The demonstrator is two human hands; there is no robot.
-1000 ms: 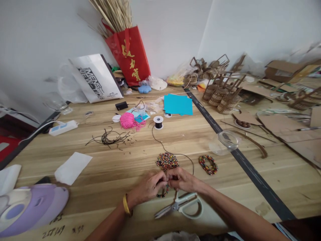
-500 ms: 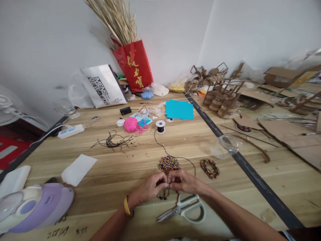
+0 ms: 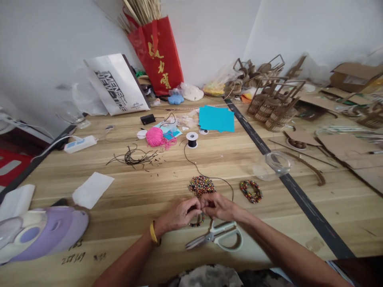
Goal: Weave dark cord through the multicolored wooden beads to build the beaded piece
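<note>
My left hand (image 3: 183,213) and my right hand (image 3: 218,206) meet with fingertips pinched together above a beaded string (image 3: 197,223), which hangs in a curve below them. The exact grip point is hidden by the fingers. Just beyond lies a heap of multicoloured beads (image 3: 202,185). A black cord (image 3: 215,178) runs from a white spool (image 3: 192,140) past the heap to my right hand. Scissors with pale green handles (image 3: 214,237) lie close under my hands. To the right rests a coil of finished-looking bead strands (image 3: 250,191).
Black cord pieces (image 3: 131,156), pink yarn (image 3: 155,136) and blue sheets (image 3: 216,118) lie farther back. A white paper (image 3: 93,190) and a purple-and-white appliance (image 3: 50,233) are at left. Clear tubing (image 3: 279,162) and small woven baskets (image 3: 273,107) are on the right.
The view has tilted down slightly, so the table things appear higher in the picture. My hands stay pinched together over the beaded string, with little visible change.
</note>
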